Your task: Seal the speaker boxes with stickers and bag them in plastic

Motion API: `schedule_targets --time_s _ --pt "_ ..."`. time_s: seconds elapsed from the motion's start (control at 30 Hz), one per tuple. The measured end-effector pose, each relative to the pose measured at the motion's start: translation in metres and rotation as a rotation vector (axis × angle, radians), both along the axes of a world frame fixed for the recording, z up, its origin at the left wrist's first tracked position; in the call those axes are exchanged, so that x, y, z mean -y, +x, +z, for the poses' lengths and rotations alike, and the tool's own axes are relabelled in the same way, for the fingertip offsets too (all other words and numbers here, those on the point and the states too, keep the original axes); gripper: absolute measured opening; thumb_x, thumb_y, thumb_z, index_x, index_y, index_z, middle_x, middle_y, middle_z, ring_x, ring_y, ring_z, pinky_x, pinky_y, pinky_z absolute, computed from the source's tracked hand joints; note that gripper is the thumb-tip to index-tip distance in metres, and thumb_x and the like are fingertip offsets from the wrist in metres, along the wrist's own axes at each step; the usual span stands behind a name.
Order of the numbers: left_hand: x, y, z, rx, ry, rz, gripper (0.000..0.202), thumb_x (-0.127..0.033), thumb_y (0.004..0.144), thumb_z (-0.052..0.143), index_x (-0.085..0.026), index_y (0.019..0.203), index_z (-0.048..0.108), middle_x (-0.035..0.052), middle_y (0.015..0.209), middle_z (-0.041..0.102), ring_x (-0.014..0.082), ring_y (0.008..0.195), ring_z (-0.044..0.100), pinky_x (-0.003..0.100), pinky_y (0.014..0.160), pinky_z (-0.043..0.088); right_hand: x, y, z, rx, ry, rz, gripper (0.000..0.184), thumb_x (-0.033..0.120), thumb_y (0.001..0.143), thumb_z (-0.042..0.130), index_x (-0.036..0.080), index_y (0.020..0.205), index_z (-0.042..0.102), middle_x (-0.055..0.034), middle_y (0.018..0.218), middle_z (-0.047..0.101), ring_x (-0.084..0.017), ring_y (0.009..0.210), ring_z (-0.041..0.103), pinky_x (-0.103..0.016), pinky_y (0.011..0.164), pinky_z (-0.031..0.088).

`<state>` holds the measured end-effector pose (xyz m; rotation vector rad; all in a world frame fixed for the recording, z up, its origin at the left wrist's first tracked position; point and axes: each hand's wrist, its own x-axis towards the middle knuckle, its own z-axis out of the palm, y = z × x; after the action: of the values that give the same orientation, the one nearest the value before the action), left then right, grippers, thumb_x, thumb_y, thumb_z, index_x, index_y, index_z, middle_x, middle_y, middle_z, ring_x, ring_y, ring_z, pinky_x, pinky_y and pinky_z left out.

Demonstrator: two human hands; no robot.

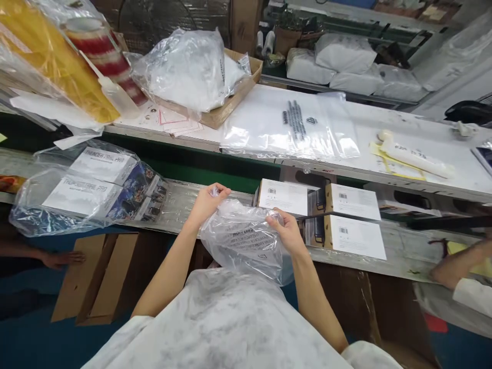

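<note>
A clear plastic bag [246, 238] with printed warning text hangs bunched in front of my body. My left hand [209, 202] pinches its upper left edge, and my right hand [284, 228] grips its upper right side. Just beyond my right hand, several white boxes [282, 197] with barcodes sit on the conveyor [180, 200]. Further left on the same conveyor, two printed boxes [90, 187] lie inside another clear bag [28, 205]. Whether the bag in my hands contains anything is hard to make out, but it looks slack.
On the shelf [369, 136] above lie a stack of flat clear bags [292, 120], a cardboard tray [234, 97] with bagged white material, tape rolls [96, 51] and a white bottle [417, 154]. Another person's hand [63, 259] touches an open carton [92, 277] at left; another person's arm [461, 264] is at right.
</note>
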<state>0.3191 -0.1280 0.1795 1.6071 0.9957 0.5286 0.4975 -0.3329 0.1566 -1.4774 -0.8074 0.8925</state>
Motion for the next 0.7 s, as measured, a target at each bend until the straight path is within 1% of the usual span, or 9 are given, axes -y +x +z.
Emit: schedule_targets --time_s 0.13,0.27,0.33,0.37,0.43,0.5,0.6,0.63,0.7 --pt "0.019 0.012 -0.004 -0.002 0.004 -0.037 0.055 -0.072 0.076 0.075 -0.017 0.085 0.074 0.0069 0.087 0.071 0.0187 0.073 0.057 0.027 0.064 0.042 0.025 0.026 0.013 -0.042 -0.041 -0.013 0.040 0.056 0.083 0.081 0.023 0.078 0.059 0.0039 0.066 0.053 -0.012 0.058 0.046 -0.026 0.057 0.038" --pt "0.047 0.020 -0.004 0.035 -0.165 -0.490 0.066 -0.074 0.068 0.080 -0.018 0.103 0.077 0.0112 0.111 0.075 0.0262 0.091 0.066 0.031 0.076 0.049 0.041 0.049 0.009 -0.070 -0.031 -0.242 0.051 0.062 0.081 0.080 0.024 0.073 0.046 0.0092 0.054 0.039 -0.009 0.047 0.032 -0.023 0.046 0.027" --pt "0.065 0.024 -0.003 -0.116 -0.225 -0.701 0.057 -0.064 0.065 0.086 -0.019 0.099 0.078 0.0086 0.103 0.077 0.0279 0.091 0.068 0.032 0.079 0.049 0.052 0.064 0.007 -0.134 -0.024 -0.188 0.053 0.067 0.081 0.077 0.024 0.071 0.048 0.0083 0.055 0.039 -0.008 0.048 0.031 -0.023 0.046 0.026" --pt "0.074 0.026 -0.002 -0.199 -0.231 -0.729 0.051 -0.061 0.066 0.087 -0.019 0.094 0.078 0.0069 0.096 0.077 0.0276 0.088 0.068 0.032 0.078 0.049 0.059 0.073 0.007 -0.166 -0.064 -0.082 0.053 0.070 0.082 0.074 0.023 0.071 0.052 0.0078 0.054 0.039 -0.009 0.048 0.030 -0.023 0.045 0.025" --pt "0.087 0.029 -0.001 -0.287 -0.196 -0.654 0.046 -0.061 0.074 0.081 -0.018 0.090 0.077 0.0043 0.088 0.075 0.0254 0.082 0.067 0.030 0.074 0.046 0.075 0.090 0.011 -0.150 -0.213 0.219 0.054 0.073 0.083 0.070 0.021 0.071 0.062 0.0069 0.052 0.039 -0.009 0.046 0.030 -0.024 0.044 0.025" --pt "0.093 0.029 0.002 -0.289 -0.136 -0.536 0.045 -0.062 0.078 0.077 -0.018 0.091 0.076 0.0038 0.089 0.074 0.0238 0.079 0.065 0.029 0.071 0.045 0.091 0.104 0.018 -0.022 -0.301 0.434 0.051 0.068 0.087 0.070 0.019 0.072 0.072 0.0033 0.055 0.049 -0.012 0.051 0.043 -0.026 0.049 0.036" --pt "0.090 0.026 0.005 -0.260 -0.106 -0.522 0.042 -0.058 0.076 0.081 -0.020 0.092 0.078 0.0061 0.093 0.075 0.0240 0.082 0.064 0.028 0.071 0.045 0.108 0.113 0.027 0.112 -0.171 0.353 0.036 0.055 0.088 0.074 0.020 0.082 0.080 -0.0051 0.089 0.074 -0.020 0.082 0.066 -0.030 0.072 0.051" --pt "0.088 0.025 0.004 -0.240 -0.127 -0.532 0.040 -0.056 0.073 0.084 -0.020 0.090 0.078 0.0061 0.091 0.075 0.0229 0.080 0.064 0.027 0.070 0.045 0.111 0.113 0.027 0.107 -0.137 0.280 0.032 0.053 0.088 0.075 0.021 0.086 0.081 -0.0056 0.096 0.075 -0.021 0.083 0.066 -0.030 0.071 0.052" --pt "0.083 0.024 -0.003 -0.139 -0.241 -0.480 0.043 -0.057 0.067 0.089 -0.020 0.083 0.074 0.0034 0.079 0.070 0.0184 0.068 0.060 0.026 0.064 0.043 0.111 0.110 0.023 0.062 -0.148 0.147 0.033 0.054 0.085 0.078 0.021 0.084 0.078 -0.0035 0.081 0.074 -0.016 0.062 0.060 -0.028 0.055 0.046"
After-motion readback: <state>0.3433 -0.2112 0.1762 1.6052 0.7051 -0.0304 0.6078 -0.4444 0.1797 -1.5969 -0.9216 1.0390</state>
